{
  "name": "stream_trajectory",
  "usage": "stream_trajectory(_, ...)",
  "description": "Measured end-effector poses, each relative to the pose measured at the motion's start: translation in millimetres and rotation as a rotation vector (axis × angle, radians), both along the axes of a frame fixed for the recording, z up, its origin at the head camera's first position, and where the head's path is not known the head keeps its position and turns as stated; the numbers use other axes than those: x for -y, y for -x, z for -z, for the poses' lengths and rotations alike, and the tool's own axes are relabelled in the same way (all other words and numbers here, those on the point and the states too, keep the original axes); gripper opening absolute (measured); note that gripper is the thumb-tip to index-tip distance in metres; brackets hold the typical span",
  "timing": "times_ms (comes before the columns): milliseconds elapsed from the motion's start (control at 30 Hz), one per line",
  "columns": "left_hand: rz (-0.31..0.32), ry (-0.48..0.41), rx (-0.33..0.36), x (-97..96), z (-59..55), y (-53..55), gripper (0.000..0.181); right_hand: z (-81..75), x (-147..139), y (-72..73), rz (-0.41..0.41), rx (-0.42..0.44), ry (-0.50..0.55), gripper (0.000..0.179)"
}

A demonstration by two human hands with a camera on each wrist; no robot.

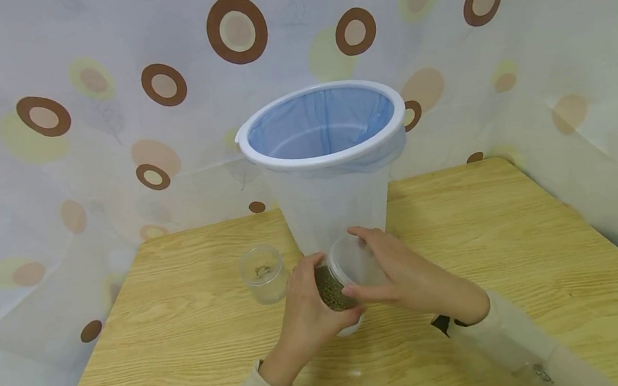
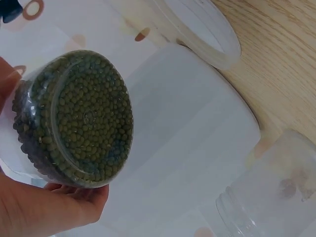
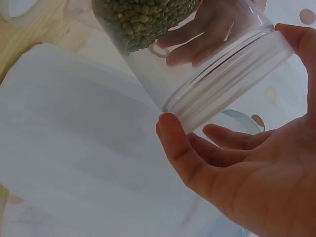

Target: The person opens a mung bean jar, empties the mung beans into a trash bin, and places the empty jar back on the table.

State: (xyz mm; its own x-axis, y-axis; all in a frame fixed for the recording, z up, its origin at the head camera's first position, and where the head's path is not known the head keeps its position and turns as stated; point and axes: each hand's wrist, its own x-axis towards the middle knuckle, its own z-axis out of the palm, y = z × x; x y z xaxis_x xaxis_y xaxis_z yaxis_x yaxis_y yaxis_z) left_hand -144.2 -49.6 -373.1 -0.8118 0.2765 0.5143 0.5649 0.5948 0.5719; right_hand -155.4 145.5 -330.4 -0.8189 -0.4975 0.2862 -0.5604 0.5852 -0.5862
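My left hand (image 1: 310,315) grips a clear plastic jar (image 2: 91,118) partly filled with green mung beans (image 1: 333,289), fingers and thumb around its sides. The jar is tilted, with the beans gathered toward its base. On its mouth sits a translucent ribbed lid (image 3: 237,81). My right hand (image 1: 404,270) holds that lid by its rim, thumb on one side and fingers on the other. To the left of my left hand stands a second clear jar (image 1: 268,288), lidless, with a few small brownish bits inside.
A white bin (image 1: 332,200) lined with a blue bag (image 1: 330,117) stands right behind my hands. Another translucent lid (image 2: 217,57) lies on the wooden table (image 1: 189,332), close below the held jar. A patterned sheet (image 1: 174,39) hangs behind and around the table.
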Motion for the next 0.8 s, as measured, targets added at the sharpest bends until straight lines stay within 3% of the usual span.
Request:
stream_trajectory(267,0.045,-0.035,0.079,3.3,-2.7,1.2,0.086,-0.3,-8.8,5.0,-0.121,0.000,0.042,0.081)
stream_trajectory(567,0.104,-0.054,0.118,5.9,-5.2,2.0,0.085,-1.6,-16.4,13.0,-0.252,-0.085,0.066,0.080)
stream_trajectory(667,0.079,-0.044,0.092,4.9,-4.2,2.4,0.086,-2.4,-14.2,10.9,-0.176,-0.035,0.069,0.079)
stream_trajectory(800,0.005,0.003,0.011,0.8,-0.7,3.6,0.090,-5.2,-7.0,6.5,-0.004,0.066,0.072,0.070)
